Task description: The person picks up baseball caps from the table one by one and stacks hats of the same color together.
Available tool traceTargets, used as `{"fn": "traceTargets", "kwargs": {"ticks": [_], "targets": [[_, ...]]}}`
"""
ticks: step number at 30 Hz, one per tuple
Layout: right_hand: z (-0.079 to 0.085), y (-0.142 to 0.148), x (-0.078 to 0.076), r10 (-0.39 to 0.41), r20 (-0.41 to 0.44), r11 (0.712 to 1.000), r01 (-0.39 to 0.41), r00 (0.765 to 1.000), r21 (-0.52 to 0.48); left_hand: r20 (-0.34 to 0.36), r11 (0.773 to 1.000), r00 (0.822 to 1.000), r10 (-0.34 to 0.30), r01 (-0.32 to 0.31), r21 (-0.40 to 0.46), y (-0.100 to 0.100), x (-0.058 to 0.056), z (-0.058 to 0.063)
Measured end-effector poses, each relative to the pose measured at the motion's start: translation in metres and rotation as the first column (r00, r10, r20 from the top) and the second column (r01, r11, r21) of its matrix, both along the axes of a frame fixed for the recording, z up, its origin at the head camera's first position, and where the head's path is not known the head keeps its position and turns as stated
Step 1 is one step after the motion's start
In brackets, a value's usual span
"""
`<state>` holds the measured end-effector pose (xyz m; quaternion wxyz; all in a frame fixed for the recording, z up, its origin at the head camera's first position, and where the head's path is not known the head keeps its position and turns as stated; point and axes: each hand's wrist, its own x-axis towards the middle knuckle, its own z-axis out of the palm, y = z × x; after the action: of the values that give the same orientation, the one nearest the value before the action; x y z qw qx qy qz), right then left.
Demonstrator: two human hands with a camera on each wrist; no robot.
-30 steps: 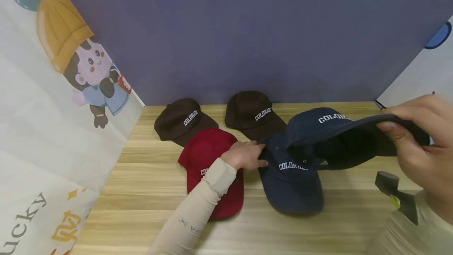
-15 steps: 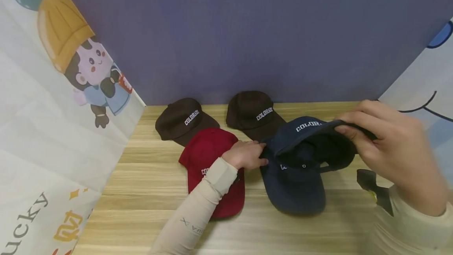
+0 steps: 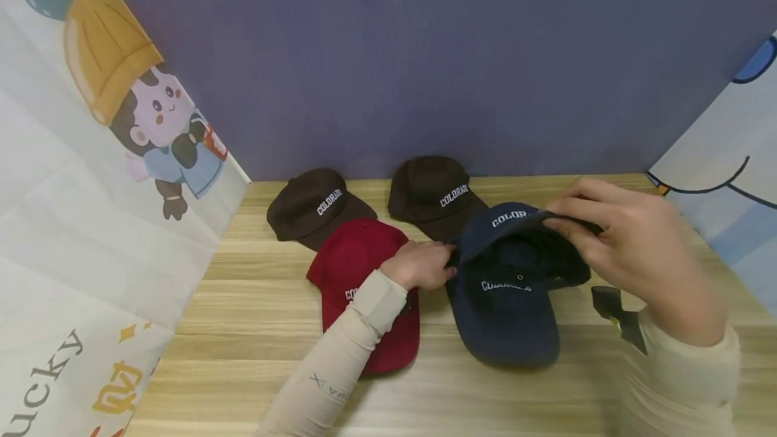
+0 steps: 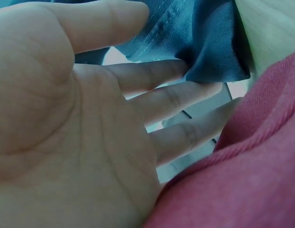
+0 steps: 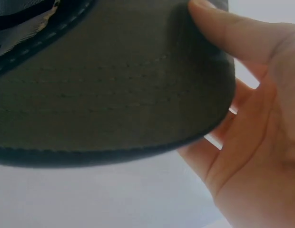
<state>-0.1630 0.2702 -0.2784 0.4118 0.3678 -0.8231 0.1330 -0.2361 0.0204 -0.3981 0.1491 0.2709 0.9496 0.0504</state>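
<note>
In the head view a navy baseball cap [image 3: 510, 332] with white COLORADO lettering lies on the table. My left hand [image 3: 420, 266] touches its left side. The left wrist view shows that hand's fingers [image 4: 171, 102] nearly straight against the navy fabric [image 4: 211, 42]. Above this cap, a second navy cap [image 3: 485, 238] is tilted, its hollow underside facing me, overlapping the lower cap's crown. My right hand [image 3: 634, 248] pinches the brim of the upper cap at its edge, thumb underneath. Seen by the right wrist camera, the brim's underside [image 5: 114, 109] fills much of the picture.
A red cap [image 3: 358, 255] sits partly under my left forearm. Two dark brown caps, one at left [image 3: 306, 204] and one in the middle [image 3: 427, 187], stand near the purple-grey back wall [image 3: 394, 52]. Printed white sheets flank the wooden table [image 3: 243, 356].
My right hand has moved left, carrying the upper navy cap lower and further over the lower one. The left hand has stayed in about the same place.
</note>
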Motion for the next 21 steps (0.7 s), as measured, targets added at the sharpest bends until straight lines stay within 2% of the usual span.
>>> {"fn": "traceTargets", "kwargs": {"ticks": [7, 13, 17, 21], "targets": [[-0.009, 0.002, -0.008, 0.063, 0.131, 0.998, -0.066, 0.989, 0.022, -0.014, 1.0, 1.0, 0.008, -0.008, 0.022, -0.002, 0.0, 0.001], [-0.012, 0.001, -0.008, 0.009, 0.279, 0.996, -0.032, 0.96, 0.079, -0.054, 0.996, 0.998, 0.021, -0.016, 0.092, -0.005, -0.002, 0.004], [-0.015, 0.0, -0.007, -0.072, 0.397, 0.988, 0.012, 0.915, 0.152, -0.107, 0.989, 0.993, 0.041, -0.024, 0.149, -0.007, -0.002, 0.008], [-0.018, 0.0, -0.007, -0.134, 0.507, 0.973, 0.016, 0.851, 0.23, -0.143, 0.979, 0.988, 0.063, -0.033, 0.203, -0.006, -0.002, 0.011]]}}
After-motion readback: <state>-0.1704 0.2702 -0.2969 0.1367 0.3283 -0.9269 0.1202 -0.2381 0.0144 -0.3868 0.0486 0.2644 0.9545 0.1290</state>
